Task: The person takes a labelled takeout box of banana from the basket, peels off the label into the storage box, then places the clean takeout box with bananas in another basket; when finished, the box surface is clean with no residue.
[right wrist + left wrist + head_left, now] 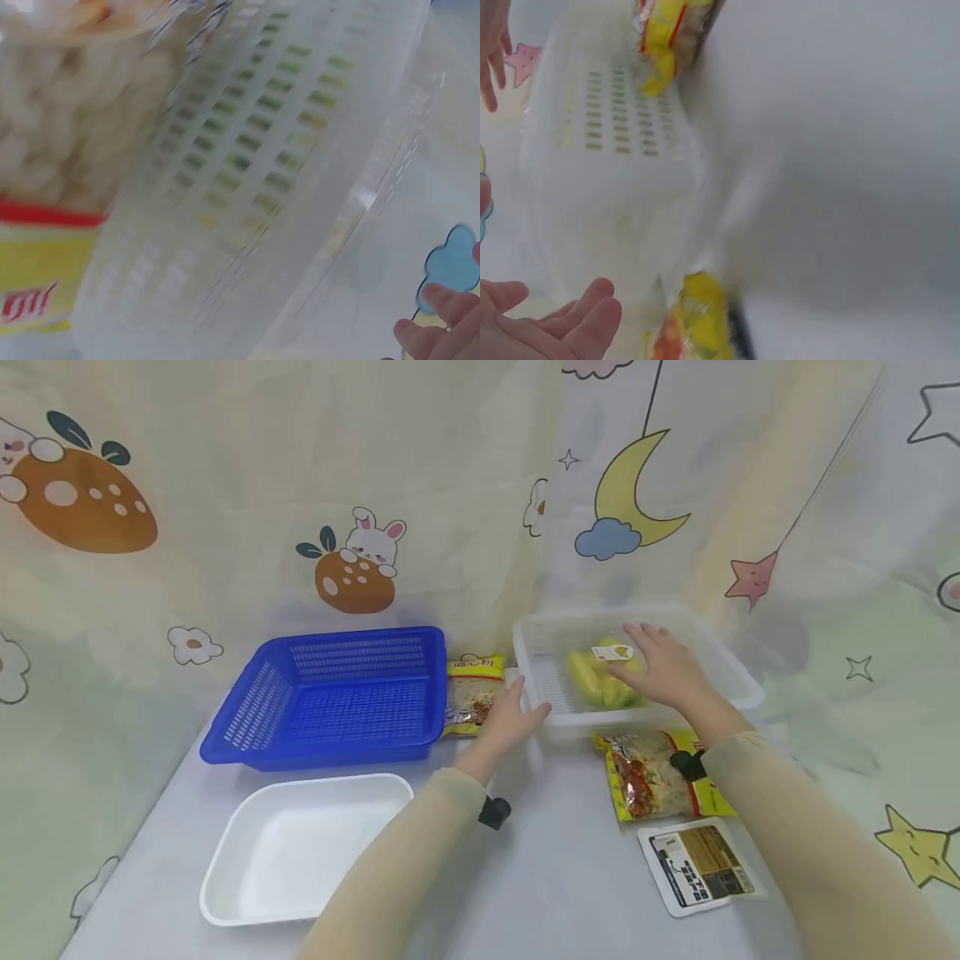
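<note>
My right hand [664,667] reaches over the white basket [723,647], fingers spread beside a bunch of yellow-green bananas [598,681] that bears a white label [612,652]. The bananas lie inside the basket, and green and yellow show through its slots in the right wrist view. My left hand [507,720] is at the basket's left side, its fingers extended near the rim and holding nothing. Close behind that hand, a yellow food packet [474,689] lies between the two baskets. In the left wrist view, the left fingers [592,322] are apart from the basket wall.
A blue basket [360,710] stands at the left, with a white tray [300,843] in front of it. Another yellow food packet [648,777] lies before the white basket, and a flat sealed pack [701,866] lies nearer me. A printed curtain [465,485] hangs behind.
</note>
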`<state>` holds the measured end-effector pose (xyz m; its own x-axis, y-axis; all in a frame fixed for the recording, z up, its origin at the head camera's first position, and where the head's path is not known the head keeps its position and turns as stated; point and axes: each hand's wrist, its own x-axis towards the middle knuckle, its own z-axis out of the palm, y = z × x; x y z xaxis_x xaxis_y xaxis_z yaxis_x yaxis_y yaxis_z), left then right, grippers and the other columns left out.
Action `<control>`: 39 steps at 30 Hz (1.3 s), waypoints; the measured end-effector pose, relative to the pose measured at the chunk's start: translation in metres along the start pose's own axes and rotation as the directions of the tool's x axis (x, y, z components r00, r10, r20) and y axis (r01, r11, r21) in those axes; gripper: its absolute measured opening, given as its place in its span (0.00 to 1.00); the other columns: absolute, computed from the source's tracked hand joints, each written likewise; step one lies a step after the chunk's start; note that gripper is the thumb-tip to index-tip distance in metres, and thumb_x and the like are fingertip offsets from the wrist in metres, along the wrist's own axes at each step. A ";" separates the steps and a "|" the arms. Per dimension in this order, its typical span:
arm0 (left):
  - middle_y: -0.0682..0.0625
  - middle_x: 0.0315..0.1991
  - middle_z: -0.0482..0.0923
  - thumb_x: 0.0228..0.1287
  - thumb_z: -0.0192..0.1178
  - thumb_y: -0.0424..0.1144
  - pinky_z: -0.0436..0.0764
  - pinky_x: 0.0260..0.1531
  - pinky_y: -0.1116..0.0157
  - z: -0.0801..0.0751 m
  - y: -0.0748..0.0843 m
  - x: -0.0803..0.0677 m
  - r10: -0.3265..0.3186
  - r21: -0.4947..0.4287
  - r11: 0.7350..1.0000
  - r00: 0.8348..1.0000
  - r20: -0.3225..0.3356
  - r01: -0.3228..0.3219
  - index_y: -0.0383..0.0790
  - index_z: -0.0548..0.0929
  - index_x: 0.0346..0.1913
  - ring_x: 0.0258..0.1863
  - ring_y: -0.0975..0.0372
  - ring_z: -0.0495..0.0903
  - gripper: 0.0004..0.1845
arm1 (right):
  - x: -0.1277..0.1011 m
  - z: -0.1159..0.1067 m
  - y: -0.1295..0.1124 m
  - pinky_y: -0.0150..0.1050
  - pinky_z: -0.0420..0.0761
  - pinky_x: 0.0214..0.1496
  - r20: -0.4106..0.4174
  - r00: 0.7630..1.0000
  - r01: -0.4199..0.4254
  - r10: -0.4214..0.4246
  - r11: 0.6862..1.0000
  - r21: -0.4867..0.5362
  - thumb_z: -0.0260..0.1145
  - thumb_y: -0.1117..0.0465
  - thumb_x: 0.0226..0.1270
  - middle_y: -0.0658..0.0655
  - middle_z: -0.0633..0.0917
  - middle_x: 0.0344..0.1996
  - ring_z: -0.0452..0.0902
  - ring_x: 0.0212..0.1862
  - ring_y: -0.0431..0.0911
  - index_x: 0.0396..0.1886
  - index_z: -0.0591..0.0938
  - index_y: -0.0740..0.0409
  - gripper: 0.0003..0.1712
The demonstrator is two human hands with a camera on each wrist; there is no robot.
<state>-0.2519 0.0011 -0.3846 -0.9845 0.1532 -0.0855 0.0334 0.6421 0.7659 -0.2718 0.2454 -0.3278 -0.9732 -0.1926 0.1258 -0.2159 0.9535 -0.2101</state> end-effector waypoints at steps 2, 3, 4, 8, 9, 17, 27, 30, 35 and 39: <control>0.44 0.70 0.54 0.58 0.54 0.58 0.59 0.65 0.51 0.010 -0.003 0.004 -0.022 -0.031 0.999 1.000 0.001 0.022 0.47 0.50 0.71 0.68 0.50 0.55 0.41 | -0.004 -0.002 0.010 0.71 0.49 0.61 0.001 1.000 -0.008 0.008 1.000 0.018 0.49 0.32 0.60 0.70 0.52 0.68 0.44 0.67 0.69 0.71 0.50 0.55 0.48; 0.44 0.70 0.54 0.58 0.54 0.58 0.60 0.65 0.51 0.014 -0.004 0.005 -0.032 -0.046 0.998 0.999 0.001 0.032 0.48 0.50 0.71 0.68 0.49 0.56 0.42 | -0.007 -0.003 0.015 0.70 0.49 0.61 0.003 1.000 -0.012 0.012 1.000 0.029 0.50 0.33 0.60 0.71 0.52 0.68 0.44 0.67 0.69 0.71 0.50 0.55 0.47; 0.44 0.70 0.54 0.58 0.55 0.58 0.60 0.65 0.51 0.017 -0.005 0.006 -0.039 -0.052 0.998 0.999 0.002 0.040 0.48 0.49 0.71 0.68 0.50 0.56 0.42 | -0.009 -0.003 0.020 0.70 0.50 0.61 0.004 1.000 -0.017 0.017 0.999 0.041 0.50 0.34 0.60 0.72 0.52 0.68 0.44 0.67 0.69 0.71 0.50 0.55 0.47; 0.46 0.70 0.54 0.57 0.56 0.58 0.62 0.65 0.52 0.025 -0.003 0.006 -0.061 -0.075 0.995 0.998 0.006 0.062 0.49 0.48 0.71 0.67 0.51 0.57 0.44 | -0.017 -0.007 0.039 0.71 0.52 0.60 0.035 0.998 -0.050 0.048 0.995 0.081 0.49 0.33 0.61 0.72 0.49 0.68 0.45 0.67 0.70 0.72 0.48 0.54 0.48; 0.47 0.70 0.54 0.57 0.56 0.58 0.62 0.65 0.53 0.026 -0.001 0.006 -0.066 -0.080 0.995 0.998 0.005 0.066 0.50 0.48 0.71 0.68 0.52 0.57 0.44 | -0.019 -0.008 0.044 0.70 0.52 0.60 0.047 0.997 -0.058 0.053 0.993 0.100 0.49 0.34 0.61 0.73 0.48 0.68 0.45 0.67 0.70 0.72 0.47 0.54 0.48; 0.49 0.70 0.55 0.55 0.59 0.57 0.62 0.64 0.53 0.027 -0.001 0.006 -0.091 -0.142 0.986 0.996 -0.018 0.087 0.52 0.50 0.71 0.67 0.52 0.58 0.44 | -0.013 0.004 0.070 0.66 0.48 0.64 0.143 0.990 -0.016 -0.017 0.973 0.230 0.53 0.39 0.63 0.71 0.49 0.69 0.45 0.67 0.69 0.71 0.43 0.61 0.49; 0.49 0.69 0.58 0.53 0.61 0.55 0.62 0.64 0.54 0.033 -0.005 0.001 -0.094 -0.225 0.971 0.994 -0.050 0.080 0.54 0.52 0.70 0.67 0.53 0.59 0.43 | -0.008 0.020 0.077 0.70 0.54 0.59 0.263 0.965 -0.048 -0.022 0.965 0.258 0.61 0.41 0.57 0.77 0.49 0.66 0.47 0.63 0.74 0.71 0.41 0.62 0.56; 0.50 0.68 0.58 0.53 0.61 0.55 0.61 0.64 0.53 0.034 -0.004 -0.001 -0.102 -0.248 0.965 0.993 -0.059 0.084 0.55 0.52 0.70 0.67 0.53 0.60 0.43 | -0.007 0.023 0.078 0.70 0.56 0.58 0.286 0.958 -0.052 -0.023 0.966 0.253 0.61 0.41 0.56 0.79 0.51 0.65 0.48 0.62 0.75 0.71 0.41 0.63 0.56; 0.50 0.68 0.59 0.54 0.61 0.55 0.62 0.64 0.54 0.034 -0.004 -0.001 -0.111 -0.261 0.961 0.992 -0.061 0.092 0.55 0.53 0.70 0.66 0.54 0.60 0.42 | -0.006 0.024 0.077 0.72 0.54 0.57 0.330 0.944 -0.077 -0.020 0.958 0.277 0.61 0.41 0.56 0.79 0.47 0.65 0.46 0.62 0.76 0.71 0.37 0.60 0.58; 0.50 0.68 0.59 0.54 0.60 0.54 0.62 0.64 0.55 0.034 -0.004 0.000 -0.112 -0.262 0.961 0.992 -0.062 0.092 0.55 0.52 0.70 0.66 0.54 0.61 0.42 | -0.005 0.024 0.077 0.73 0.54 0.56 0.366 0.930 -0.096 -0.024 0.947 0.308 0.61 0.42 0.57 0.79 0.44 0.66 0.45 0.62 0.77 0.70 0.32 0.58 0.59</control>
<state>-0.2457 0.0242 -0.4096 -0.9908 0.0336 -0.1311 -0.1036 0.4346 0.8947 -0.2858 0.3144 -0.3681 -0.9292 -0.2872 -0.2327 -0.1351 0.8498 -0.5094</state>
